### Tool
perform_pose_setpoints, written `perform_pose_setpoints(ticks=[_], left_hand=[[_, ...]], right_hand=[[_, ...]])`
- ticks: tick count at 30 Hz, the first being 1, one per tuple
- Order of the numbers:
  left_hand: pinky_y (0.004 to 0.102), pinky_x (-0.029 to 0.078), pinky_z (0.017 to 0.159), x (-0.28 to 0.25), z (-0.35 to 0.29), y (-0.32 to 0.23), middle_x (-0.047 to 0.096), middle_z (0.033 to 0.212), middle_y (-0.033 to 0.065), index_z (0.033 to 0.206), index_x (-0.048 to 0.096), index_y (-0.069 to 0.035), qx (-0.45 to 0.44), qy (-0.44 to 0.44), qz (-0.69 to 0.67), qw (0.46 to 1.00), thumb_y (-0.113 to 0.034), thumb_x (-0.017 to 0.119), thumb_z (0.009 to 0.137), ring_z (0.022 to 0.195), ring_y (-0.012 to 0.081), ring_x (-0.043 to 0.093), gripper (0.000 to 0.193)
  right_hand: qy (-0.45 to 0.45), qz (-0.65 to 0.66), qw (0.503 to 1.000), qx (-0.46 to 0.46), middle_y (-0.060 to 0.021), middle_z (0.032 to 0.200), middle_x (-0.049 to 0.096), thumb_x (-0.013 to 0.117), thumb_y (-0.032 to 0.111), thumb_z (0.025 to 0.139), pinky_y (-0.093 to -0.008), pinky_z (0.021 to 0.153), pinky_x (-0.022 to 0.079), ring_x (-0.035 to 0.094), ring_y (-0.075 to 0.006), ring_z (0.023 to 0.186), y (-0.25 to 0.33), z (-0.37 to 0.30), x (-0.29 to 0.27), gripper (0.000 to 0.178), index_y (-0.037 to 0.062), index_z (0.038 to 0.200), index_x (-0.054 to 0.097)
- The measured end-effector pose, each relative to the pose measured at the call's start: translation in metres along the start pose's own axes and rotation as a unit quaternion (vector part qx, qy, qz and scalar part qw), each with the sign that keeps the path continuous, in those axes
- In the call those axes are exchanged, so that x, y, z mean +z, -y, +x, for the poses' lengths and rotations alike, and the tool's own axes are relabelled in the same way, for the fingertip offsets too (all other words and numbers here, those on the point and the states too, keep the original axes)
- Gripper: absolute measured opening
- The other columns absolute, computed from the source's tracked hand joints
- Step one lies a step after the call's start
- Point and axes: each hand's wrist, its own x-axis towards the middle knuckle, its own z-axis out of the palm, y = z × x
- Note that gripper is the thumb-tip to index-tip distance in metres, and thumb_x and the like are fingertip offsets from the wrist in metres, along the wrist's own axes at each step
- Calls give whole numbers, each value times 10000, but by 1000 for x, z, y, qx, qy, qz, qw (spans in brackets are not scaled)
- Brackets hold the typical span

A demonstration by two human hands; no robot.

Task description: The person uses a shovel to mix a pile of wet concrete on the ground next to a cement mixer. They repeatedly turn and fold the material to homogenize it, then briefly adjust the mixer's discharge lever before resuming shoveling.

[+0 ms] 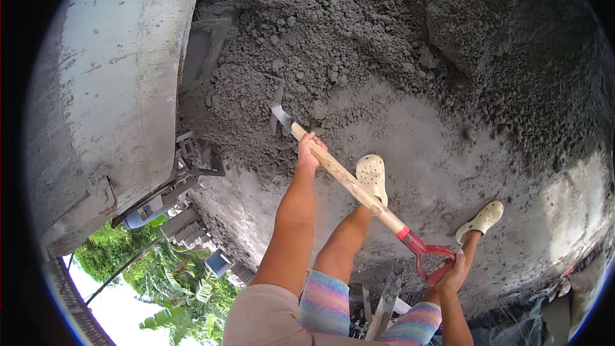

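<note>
A shovel (346, 181) with a pale wooden shaft and a red D-shaped handle (424, 248) slants across the view. Low on the shaft, close to the metal neck, my left hand (310, 148) is wrapped round the wood. My right hand (451, 274) grips the red handle at the other end. The shovel's blade (278, 99) is partly sunk in loose grey sand (246, 99), so much of it is hidden.
A large heap of clumpy grey sand (359, 19) spreads ahead. At the left stands a big worn light-grey metal body (122, 64). My feet wear cream clogs (371, 173) on dusty ground. Wooden planks (386, 304) lie below, and a blue bucket-like container (219, 263) stands near plants.
</note>
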Motion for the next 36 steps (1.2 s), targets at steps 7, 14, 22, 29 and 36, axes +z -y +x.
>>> perform_pose_setpoints(ticks=[7,14,22,29,36], left_hand=[[318,414,514,26,-61,101,434,520,26,581,440,-118,-72,-63,45,994,-189,595,665,483,171,437,191],[328,402,536,73,-132,267,411,528,37,580,408,-121,-162,-36,85,982,-201,581,654,507,194,424,204],[324,406,540,147,-251,401,442,580,5,637,431,-128,-178,16,187,966,-160,561,649,536,156,450,135],[329,411,482,275,-324,422,470,584,21,645,470,-112,-7,46,316,948,-169,573,673,506,164,486,121],[353,468,563,420,-381,370,531,741,130,786,477,72,309,51,484,817,-105,647,652,648,214,544,279]], right_hand=[[6,87,995,42,-57,509,483,463,390,796,-294,360,383,455,-169,388,-25,-14,-129,332,74,712,514],[-120,105,987,1,-24,495,428,513,299,776,-281,340,342,408,-140,367,-1,-9,-301,247,89,649,479],[-151,191,963,116,-37,485,410,477,455,748,-321,360,371,414,-190,402,-32,-30,-473,348,111,702,499],[4,316,919,234,-17,505,401,460,499,701,-328,387,370,404,-190,425,-56,33,-497,363,137,688,480],[271,167,899,301,-53,566,529,449,372,780,-331,415,419,496,-195,463,26,59,-451,270,125,696,518]])
